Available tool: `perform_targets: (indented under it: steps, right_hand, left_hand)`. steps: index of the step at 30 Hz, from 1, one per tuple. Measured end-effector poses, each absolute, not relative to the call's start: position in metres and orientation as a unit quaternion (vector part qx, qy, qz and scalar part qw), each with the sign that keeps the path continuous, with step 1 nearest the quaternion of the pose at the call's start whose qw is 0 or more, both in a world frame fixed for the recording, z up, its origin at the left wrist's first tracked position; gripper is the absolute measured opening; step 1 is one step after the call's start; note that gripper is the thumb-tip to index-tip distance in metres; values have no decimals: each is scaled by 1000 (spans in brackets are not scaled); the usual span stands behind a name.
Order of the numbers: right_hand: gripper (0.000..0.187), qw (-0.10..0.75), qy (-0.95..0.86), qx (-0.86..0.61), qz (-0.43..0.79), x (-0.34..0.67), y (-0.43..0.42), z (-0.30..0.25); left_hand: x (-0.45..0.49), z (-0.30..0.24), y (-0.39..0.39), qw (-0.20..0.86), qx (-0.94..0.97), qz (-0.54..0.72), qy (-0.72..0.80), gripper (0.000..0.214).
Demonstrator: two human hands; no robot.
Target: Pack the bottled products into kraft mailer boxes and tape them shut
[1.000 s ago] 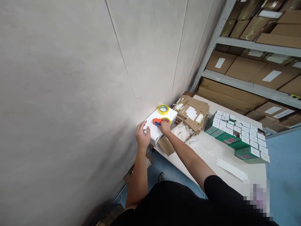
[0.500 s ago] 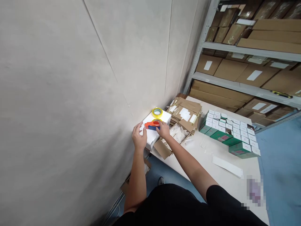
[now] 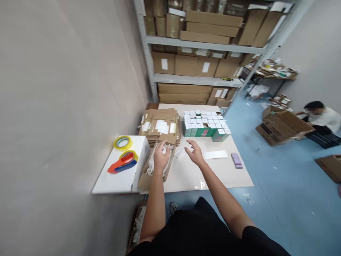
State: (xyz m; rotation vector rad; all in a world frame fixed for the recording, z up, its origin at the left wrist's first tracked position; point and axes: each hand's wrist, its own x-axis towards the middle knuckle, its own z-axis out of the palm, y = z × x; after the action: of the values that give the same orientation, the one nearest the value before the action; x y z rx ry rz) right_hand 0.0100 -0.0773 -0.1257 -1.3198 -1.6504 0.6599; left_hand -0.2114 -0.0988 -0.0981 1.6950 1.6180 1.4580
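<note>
My left hand (image 3: 161,156) is raised over an open carton (image 3: 145,180) of white packing material (image 3: 151,165), its fingers apart and holding nothing. My right hand (image 3: 194,152) hovers above the table (image 3: 183,174), also with fingers spread and nothing in them. To the left, a tape dispenser (image 3: 122,163) with a red and blue body and yellow tape lies on a white box (image 3: 106,183), beside a roll of yellow tape (image 3: 123,142). Behind my left hand is a stack of flattened cardboard (image 3: 156,117).
Rows of green and white small boxes (image 3: 205,124) stand at the table's back. A white strip (image 3: 215,154) and a purple item (image 3: 236,160) lie to the right. Shelving (image 3: 197,79) with cartons rises behind. A person (image 3: 327,119) crouches near a large open carton (image 3: 277,128) at right.
My right hand has let go of the tape dispenser, which now rests on the white box. Both hands are now over the carton and table, and the view has turned right.
</note>
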Motion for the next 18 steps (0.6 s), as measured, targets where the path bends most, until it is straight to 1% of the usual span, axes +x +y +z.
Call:
perform_targets:
  steps: [7,11,18]
  right_hand:
    - [47,478,-556,-637,238,140,-79,-146]
    - [49,480,-529,-658,239,203,-56,-162]
    - [52,476,-532,-645,271,290,22,-187]
  left_hand:
    - [-83,-105,-45,303,664,469,498,36]
    - [-24,-109,-21,321,687,432,489,37]
    - [63,-133,34,326,682,386,528,38]
